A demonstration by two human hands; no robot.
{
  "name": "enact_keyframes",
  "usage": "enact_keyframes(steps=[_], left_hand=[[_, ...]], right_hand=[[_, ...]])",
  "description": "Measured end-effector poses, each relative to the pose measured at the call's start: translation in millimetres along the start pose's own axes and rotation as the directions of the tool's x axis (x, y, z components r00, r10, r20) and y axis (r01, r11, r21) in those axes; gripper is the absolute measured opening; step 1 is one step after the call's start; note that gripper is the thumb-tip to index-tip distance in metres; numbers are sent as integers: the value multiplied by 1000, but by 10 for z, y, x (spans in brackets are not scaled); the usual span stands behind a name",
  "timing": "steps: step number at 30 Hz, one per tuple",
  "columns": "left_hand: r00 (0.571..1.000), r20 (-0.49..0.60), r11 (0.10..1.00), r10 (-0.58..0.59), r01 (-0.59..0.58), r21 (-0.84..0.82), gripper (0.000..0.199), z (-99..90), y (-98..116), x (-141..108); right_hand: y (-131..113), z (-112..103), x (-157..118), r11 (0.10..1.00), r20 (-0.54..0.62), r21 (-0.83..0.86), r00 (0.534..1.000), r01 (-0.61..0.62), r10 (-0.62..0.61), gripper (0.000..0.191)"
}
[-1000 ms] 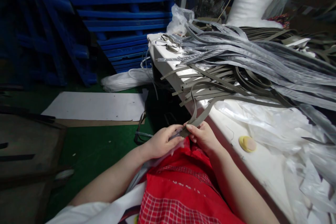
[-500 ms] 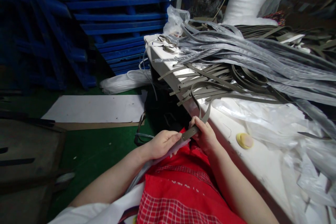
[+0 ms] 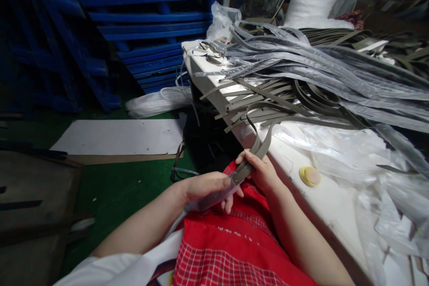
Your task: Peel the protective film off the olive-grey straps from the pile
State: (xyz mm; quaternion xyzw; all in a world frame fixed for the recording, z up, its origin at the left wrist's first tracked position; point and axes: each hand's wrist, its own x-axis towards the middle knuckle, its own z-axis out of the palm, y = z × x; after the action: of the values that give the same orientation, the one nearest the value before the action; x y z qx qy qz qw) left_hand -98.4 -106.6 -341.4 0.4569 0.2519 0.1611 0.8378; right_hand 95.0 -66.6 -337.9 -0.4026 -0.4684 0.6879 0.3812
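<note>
My right hand [image 3: 263, 173] is closed around a grey-brown strap [image 3: 267, 139], thumb on top, a little way back from its holed end. The strap loops up from the hand toward the table. My left hand [image 3: 208, 184] pinches a clear plastic sleeve [image 3: 206, 201] at its mouth, its lower fingers partly spread below. The strap's end meets the sleeve at my left thumb; how far it lies inside is hard to tell. Both hands are above the red checked apron [image 3: 231, 241]. Toward my left forearm the sleeve trails away, partly hidden.
The white table [image 3: 288, 165] at right bears a pile of similar straps [image 3: 264, 98], filled plastic sleeves [image 3: 318, 69], loose film [image 3: 321, 143] and a yellow round object [image 3: 310, 176]. Blue stacked pallets [image 3: 150, 22] stand behind. A white sheet [image 3: 120, 136] lies on the green floor.
My left hand has turned, its lower fingers coming out beneath the sleeve. The strap's end has tilted more steeply between the hands. The camera view has shifted slightly.
</note>
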Motion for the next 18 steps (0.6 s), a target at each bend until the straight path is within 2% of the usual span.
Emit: enact_keyframes(steps=[1,3,7,11,13,15,18], left_hand=[[999,50,1000,-2,2,13,66,-10,-9,-22],[999,53,1000,11,-12,27,59,-12,-32,-57],[989,-138,996,42,-31,82,53,45,-69,-86],[942,-314,948,119,-13,319,58,122,-56,-63],[906,-376,868,192,22,497,59,140,-49,-34],[854,-412,714,317,71,697,59,137,-65,1],[733,-412,467,541,147,872,55,109,-132,53]], right_hand=[[-8,-11,-2,1000,14,9,1000,-7,7,46],[-21,-21,4,1000,22,-8,1000,-16,16,49],[-51,-4,45,993,-38,-119,999,15,-20,54],[-68,44,77,980,-101,-197,994,27,-47,56],[-53,65,85,974,-124,-226,991,23,-52,56],[-16,80,94,963,-189,-269,978,35,-89,55],[57,98,111,947,-336,-315,927,59,-169,53]])
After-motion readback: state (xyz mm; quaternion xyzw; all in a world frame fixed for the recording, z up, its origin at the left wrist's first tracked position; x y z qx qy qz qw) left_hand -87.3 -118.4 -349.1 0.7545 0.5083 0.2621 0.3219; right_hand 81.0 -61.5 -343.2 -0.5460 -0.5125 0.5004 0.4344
